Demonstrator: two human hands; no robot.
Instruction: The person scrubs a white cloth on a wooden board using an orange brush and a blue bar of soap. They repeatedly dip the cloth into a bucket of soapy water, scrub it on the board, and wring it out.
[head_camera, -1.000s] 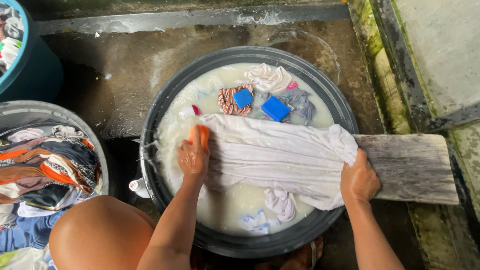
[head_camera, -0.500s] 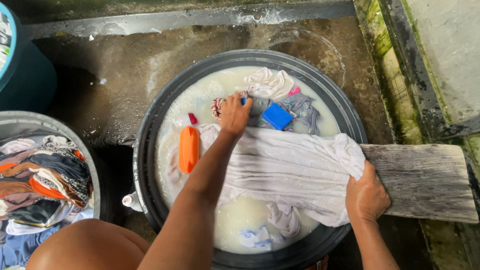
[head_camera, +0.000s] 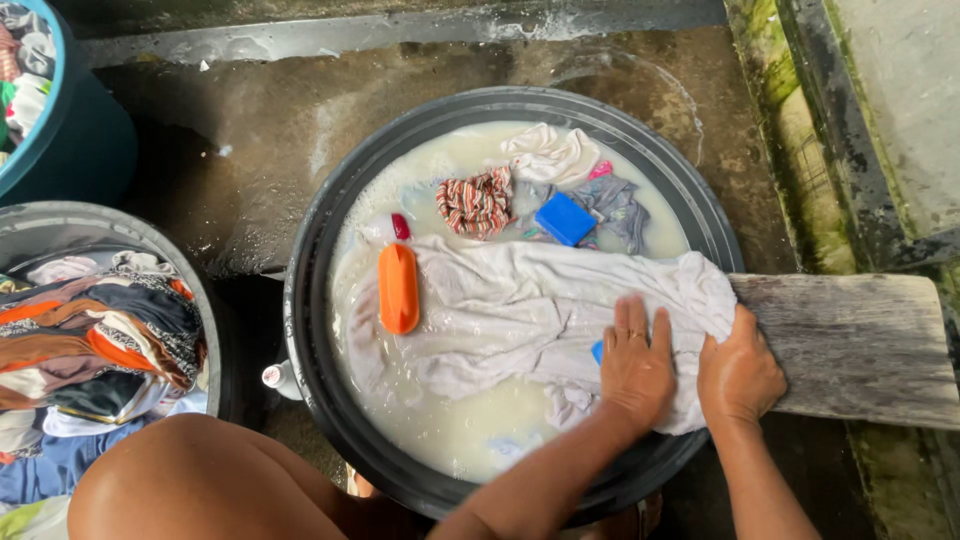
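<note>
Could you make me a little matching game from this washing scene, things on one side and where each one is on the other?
Things:
1. orange brush
2. blue soap bar
3. striped cloth
4. left hand

Places:
A. pressed flat on the white garment
B. floating, bunched, near the basin's far side
C. lying on the white garment's left part
D. among the clothes beside the grey cloth

Pairs: 1-C, 2-D, 3-B, 4-A
</note>
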